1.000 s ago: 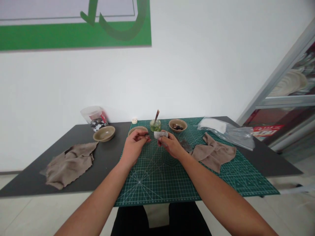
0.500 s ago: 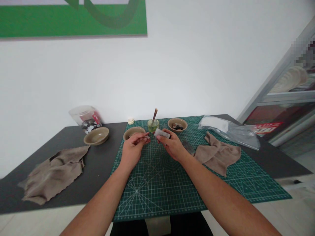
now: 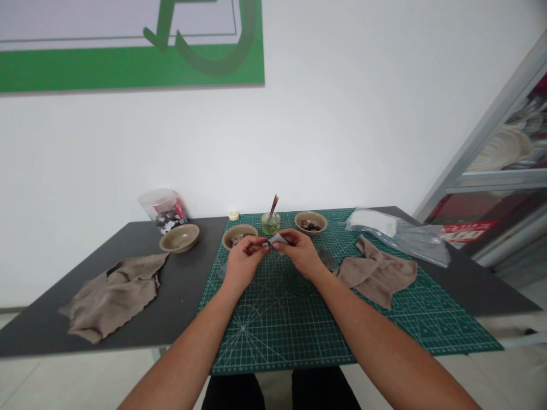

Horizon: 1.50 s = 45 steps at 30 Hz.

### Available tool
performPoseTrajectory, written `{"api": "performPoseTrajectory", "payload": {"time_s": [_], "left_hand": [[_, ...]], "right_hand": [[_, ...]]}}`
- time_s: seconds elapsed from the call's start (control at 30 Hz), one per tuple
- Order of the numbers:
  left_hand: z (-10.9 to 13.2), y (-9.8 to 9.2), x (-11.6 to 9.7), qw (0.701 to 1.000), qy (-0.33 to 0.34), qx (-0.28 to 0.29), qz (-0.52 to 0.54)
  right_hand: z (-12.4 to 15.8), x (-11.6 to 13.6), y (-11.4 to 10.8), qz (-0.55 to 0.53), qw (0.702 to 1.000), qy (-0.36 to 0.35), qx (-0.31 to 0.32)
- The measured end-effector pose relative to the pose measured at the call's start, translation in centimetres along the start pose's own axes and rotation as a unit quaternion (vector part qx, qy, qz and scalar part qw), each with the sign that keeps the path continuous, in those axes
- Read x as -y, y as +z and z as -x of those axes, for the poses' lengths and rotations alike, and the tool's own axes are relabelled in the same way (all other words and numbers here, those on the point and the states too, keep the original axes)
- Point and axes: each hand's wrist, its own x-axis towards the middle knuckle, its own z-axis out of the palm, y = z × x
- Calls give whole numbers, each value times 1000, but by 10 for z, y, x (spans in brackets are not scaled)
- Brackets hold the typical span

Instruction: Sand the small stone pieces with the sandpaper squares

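My left hand (image 3: 243,262) and my right hand (image 3: 300,251) meet above the far part of the green cutting mat (image 3: 299,319). Their fingertips pinch together around a small grey-white piece (image 3: 276,239). The right hand grips this piece from the right. The left hand's fingers are closed in a pinch at its left end; whether they hold something of their own is hidden. Just behind the hands stand a tan bowl (image 3: 239,233), a small glass jar with a brush (image 3: 270,221) and a second tan bowl with dark bits (image 3: 310,222).
A brown cloth (image 3: 378,273) and a dark flat piece (image 3: 328,259) lie on the mat to the right, with a clear plastic bag (image 3: 397,233) behind. On the dark table (image 3: 183,285) to the left are another brown cloth (image 3: 111,293), an empty bowl (image 3: 179,237) and a tipped clear tub (image 3: 164,208).
The two hands have come closer together, and the grey-white piece now sits between both sets of fingertips instead of only in the right hand. The camera view shifted slightly.
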Motion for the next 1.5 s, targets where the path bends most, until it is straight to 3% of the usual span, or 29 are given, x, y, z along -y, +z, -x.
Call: {"api": "performPoseTrajectory", "payload": {"time_s": [0.1,0.33,0.57,0.7,0.8,0.97,1.3,1.5], "left_hand": [[0,0,3,1000,10,-1,13],[-2,-2,12,1000,16,23,-3],[3,-5,5,972,66,69,-214],[5,-4,1,975,60,87,-194],[6,-3,-2,968,59,73,-231],[8,-3,-7,933,90,47,-346],[8,-1,-7,910,116,92,-386],[9,3,-9,918,92,36,-385]], "right_hand": [[-1,-2,0,-39,999,10,-5],[1,2,2,-14,1000,21,-7],[1,2,0,-31,998,54,19],[0,-2,-1,-68,995,70,19],[0,-3,-1,-71,994,80,23],[1,-1,0,-74,991,105,36],[3,-3,5,-73,989,127,-7],[2,-3,4,-111,986,127,4]]}}
